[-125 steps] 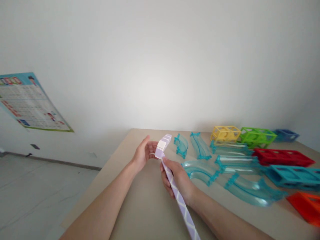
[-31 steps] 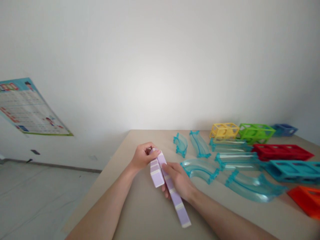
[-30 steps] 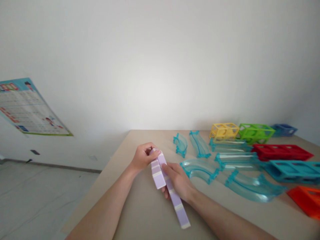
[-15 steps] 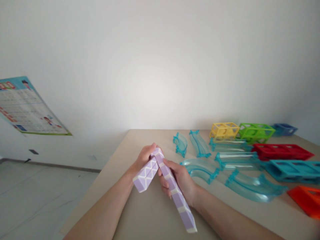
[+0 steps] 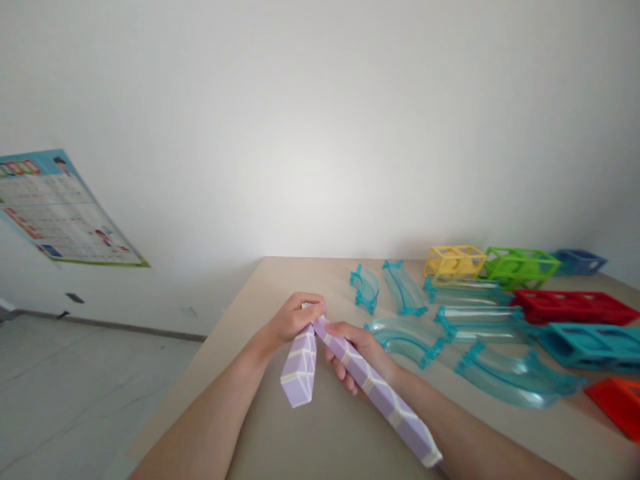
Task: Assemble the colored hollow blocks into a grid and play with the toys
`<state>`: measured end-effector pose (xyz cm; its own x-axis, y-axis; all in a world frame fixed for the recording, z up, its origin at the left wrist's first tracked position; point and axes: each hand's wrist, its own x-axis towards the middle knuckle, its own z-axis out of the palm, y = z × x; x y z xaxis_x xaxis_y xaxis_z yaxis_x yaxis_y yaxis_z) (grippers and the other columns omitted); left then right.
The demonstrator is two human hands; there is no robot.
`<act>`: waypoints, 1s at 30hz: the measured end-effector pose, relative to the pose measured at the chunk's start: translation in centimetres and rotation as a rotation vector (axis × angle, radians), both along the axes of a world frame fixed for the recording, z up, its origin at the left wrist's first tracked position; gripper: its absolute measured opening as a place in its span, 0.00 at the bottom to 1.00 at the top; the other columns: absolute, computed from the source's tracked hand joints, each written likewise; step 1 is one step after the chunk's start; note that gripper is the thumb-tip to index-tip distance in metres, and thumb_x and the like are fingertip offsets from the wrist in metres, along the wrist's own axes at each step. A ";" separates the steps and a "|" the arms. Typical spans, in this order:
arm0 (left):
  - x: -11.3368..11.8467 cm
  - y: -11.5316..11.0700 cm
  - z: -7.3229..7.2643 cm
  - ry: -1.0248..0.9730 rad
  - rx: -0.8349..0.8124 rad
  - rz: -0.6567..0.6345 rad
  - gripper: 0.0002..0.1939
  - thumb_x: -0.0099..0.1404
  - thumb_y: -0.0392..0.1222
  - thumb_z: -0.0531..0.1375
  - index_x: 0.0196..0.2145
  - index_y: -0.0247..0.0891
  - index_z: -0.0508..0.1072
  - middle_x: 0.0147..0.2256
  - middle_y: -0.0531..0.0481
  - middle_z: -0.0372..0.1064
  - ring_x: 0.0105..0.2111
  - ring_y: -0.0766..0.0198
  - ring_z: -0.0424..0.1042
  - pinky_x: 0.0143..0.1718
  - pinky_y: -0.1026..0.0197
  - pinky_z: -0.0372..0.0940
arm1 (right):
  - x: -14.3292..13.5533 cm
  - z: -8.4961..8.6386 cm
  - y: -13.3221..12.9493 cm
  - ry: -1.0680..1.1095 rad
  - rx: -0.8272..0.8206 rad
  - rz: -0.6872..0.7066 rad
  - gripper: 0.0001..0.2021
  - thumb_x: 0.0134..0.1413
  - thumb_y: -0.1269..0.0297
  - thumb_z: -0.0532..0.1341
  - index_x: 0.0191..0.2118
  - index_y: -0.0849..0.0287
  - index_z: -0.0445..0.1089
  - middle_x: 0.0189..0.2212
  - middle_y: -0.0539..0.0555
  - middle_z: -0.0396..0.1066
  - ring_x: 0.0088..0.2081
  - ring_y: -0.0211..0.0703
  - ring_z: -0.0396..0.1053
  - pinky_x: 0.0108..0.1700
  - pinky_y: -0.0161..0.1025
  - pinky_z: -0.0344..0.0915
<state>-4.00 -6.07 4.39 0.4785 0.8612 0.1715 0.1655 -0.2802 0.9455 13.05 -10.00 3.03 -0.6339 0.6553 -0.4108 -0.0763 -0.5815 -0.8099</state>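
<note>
Both hands hold a lilac-and-white twist puzzle snake above a beige table. My left hand grips the folded top where a short section hangs down toward me. My right hand is wrapped around the long straight section, which runs down and to the right along my forearm. The two sections form a narrow upside-down V.
Several clear teal curved track pieces lie to the right of my hands. Behind them are open frame blocks: yellow, green, blue, red, teal, orange. A poster hangs on the left wall.
The short section has swung from lying beside the long one, out to the left, to hanging down; the long section's free end has tilted further to the right. Both hands kept their grip.
</note>
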 end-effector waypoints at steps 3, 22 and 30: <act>-0.1 0.2 0.1 0.105 0.046 -0.010 0.18 0.60 0.48 0.55 0.18 0.35 0.60 0.18 0.56 0.51 0.22 0.70 0.52 0.24 0.64 0.48 | 0.0 0.2 0.2 -0.157 0.056 -0.009 0.22 0.56 0.52 0.52 0.20 0.62 0.68 0.10 0.51 0.63 0.10 0.35 0.58 0.11 0.31 0.54; 1.3 -1.4 0.4 0.587 0.320 0.034 0.24 0.65 0.47 0.51 0.14 0.37 0.54 0.15 0.58 0.41 0.18 0.71 0.48 0.21 0.62 0.40 | -1.0 -0.1 -2.2 -0.790 0.660 -0.198 0.22 0.45 0.60 0.62 0.09 0.57 0.53 0.10 0.45 0.44 0.17 0.32 0.45 0.21 0.36 0.40; 0.5 -0.4 -0.5 0.225 0.430 0.317 0.25 0.65 0.46 0.52 0.15 0.38 0.48 0.17 0.58 0.41 0.19 0.72 0.47 0.22 0.63 0.42 | -0.8 -0.3 -1.3 -0.193 0.234 -0.141 0.19 0.54 0.51 0.48 0.25 0.58 0.66 0.11 0.49 0.59 0.13 0.36 0.54 0.17 0.34 0.49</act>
